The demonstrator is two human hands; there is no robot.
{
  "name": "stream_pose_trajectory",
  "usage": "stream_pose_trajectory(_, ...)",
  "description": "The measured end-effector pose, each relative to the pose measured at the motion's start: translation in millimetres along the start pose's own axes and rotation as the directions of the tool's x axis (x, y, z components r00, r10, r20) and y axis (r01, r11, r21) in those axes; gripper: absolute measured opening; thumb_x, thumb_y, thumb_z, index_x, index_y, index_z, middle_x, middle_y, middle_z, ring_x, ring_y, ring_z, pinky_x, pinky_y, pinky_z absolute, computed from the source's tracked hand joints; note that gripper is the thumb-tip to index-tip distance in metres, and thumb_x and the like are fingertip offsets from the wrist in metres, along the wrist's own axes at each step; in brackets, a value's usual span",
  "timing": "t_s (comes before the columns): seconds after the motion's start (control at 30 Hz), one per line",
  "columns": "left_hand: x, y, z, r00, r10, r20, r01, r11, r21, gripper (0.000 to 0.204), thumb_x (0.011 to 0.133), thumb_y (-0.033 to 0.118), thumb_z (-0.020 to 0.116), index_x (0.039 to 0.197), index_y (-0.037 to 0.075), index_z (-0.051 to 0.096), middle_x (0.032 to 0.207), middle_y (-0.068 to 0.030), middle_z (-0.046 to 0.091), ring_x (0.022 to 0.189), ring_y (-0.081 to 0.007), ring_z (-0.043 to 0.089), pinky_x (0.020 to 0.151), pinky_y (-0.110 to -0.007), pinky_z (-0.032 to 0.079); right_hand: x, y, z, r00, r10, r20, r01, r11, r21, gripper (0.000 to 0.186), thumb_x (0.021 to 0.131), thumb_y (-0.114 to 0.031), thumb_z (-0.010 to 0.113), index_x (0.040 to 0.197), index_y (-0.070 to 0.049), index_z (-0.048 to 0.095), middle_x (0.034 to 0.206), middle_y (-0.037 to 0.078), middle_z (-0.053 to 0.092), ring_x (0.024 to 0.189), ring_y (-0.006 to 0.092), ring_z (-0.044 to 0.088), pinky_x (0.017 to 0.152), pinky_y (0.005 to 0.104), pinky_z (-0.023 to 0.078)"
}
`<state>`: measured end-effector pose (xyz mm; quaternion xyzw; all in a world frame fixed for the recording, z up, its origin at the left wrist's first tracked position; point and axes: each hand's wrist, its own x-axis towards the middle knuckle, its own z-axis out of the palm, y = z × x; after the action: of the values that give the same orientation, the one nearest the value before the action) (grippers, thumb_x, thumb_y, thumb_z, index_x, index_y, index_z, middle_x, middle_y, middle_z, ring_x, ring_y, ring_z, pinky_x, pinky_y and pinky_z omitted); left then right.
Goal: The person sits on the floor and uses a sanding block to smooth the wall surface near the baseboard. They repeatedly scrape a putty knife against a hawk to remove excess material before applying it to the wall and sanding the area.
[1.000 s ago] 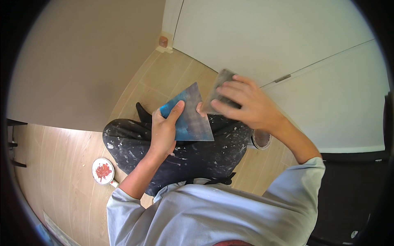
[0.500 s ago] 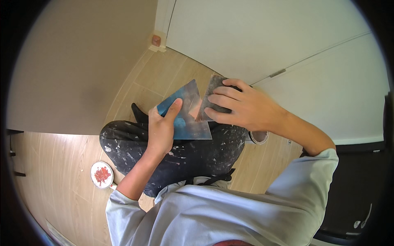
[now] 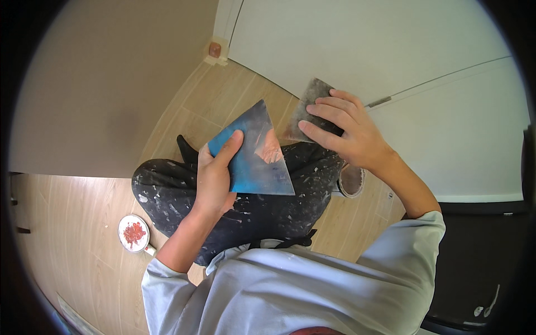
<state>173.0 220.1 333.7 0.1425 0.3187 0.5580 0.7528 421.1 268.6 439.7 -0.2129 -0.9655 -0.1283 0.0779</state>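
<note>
My left hand (image 3: 213,176) grips a flat blue-and-grey putty scraper (image 3: 248,167) above my lap, thumb on its upper face. A salmon-coloured patch of putty (image 3: 269,148) lies smeared near that scraper's right edge. To the right and a little farther away, my right hand (image 3: 354,131) holds a dark grey, worn scraper (image 3: 314,103), fingers spread along its face. A faint reddish smear shows on this scraper's lower edge. The two scrapers are apart, and the right thumb is hidden.
Paint-spattered dark trousers (image 3: 240,223) cover my crossed legs. A white round container with red bits and a handle (image 3: 134,233) stands at left on the wood floor (image 3: 84,234). Beside my right knee is a round container (image 3: 353,180). Pale panels (image 3: 357,50) and a beige wall (image 3: 111,84) stand ahead.
My right hand has moved away and to the right with the dark scraper, parting it from the blue one. The putty patch is now uncovered; the left hand has barely shifted.
</note>
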Motion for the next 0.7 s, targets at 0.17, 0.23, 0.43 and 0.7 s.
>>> stream_pose_trajectory(0.17,6.2,-3.3,-0.8,0.996,0.078,0.030,-0.082,0.987,0.137,0.021,0.098,0.018,0.065,0.103,-0.002,0.068,0.092,-0.0059,0.070,0.079,-0.0102,0.066,0.068,-0.027,0.053,5.3,-10.8,-1.8,0.982,-0.127,0.142,0.132,0.991,-0.022,0.040,0.082,-0.013,0.059,0.121,-0.015,0.065,0.123,0.011,0.059,0.115,0.0283,0.057,0.105,0.0519,0.044)
stream_pose_trajectory(0.23,7.1,-3.7,-2.2,0.995,0.095,0.022,-0.098,0.983,0.157,0.022,0.097,0.018,0.066,0.104,-0.003,0.068,0.093,-0.0060,0.070,0.078,-0.0100,0.065,0.068,-0.026,0.053,13.3,-7.2,-12.9,0.985,-0.115,0.126,0.123,0.991,-0.056,0.039,0.082,-0.014,0.060,0.121,-0.015,0.064,0.122,0.011,0.059,0.115,0.0277,0.057,0.105,0.0517,0.044)
stream_pose_trajectory(0.43,12.7,-4.9,-4.5,0.996,0.087,0.022,-0.089,0.989,0.119,0.023,0.097,0.019,0.066,0.105,-0.003,0.068,0.096,-0.0062,0.070,0.080,-0.0107,0.066,0.071,-0.027,0.054,13.1,-11.1,-18.6,0.965,-0.136,0.222,0.154,0.986,-0.066,0.041,0.082,-0.015,0.063,0.122,-0.016,0.059,0.121,0.006,0.058,0.118,0.0246,0.052,0.107,0.0492,0.041)
stream_pose_trajectory(0.7,4.9,1.5,6.1,0.995,-0.076,0.058,0.083,0.989,-0.126,0.026,0.099,0.020,0.063,0.116,0.000,0.063,0.105,-0.0084,0.069,0.093,-0.0171,0.068,0.082,-0.034,0.056,10.8,-26.6,-17.8,0.994,-0.102,-0.039,0.105,0.993,0.062,0.038,0.082,-0.011,0.067,0.119,-0.017,0.066,0.122,0.009,0.057,0.114,0.0276,0.056,0.103,0.0527,0.047)
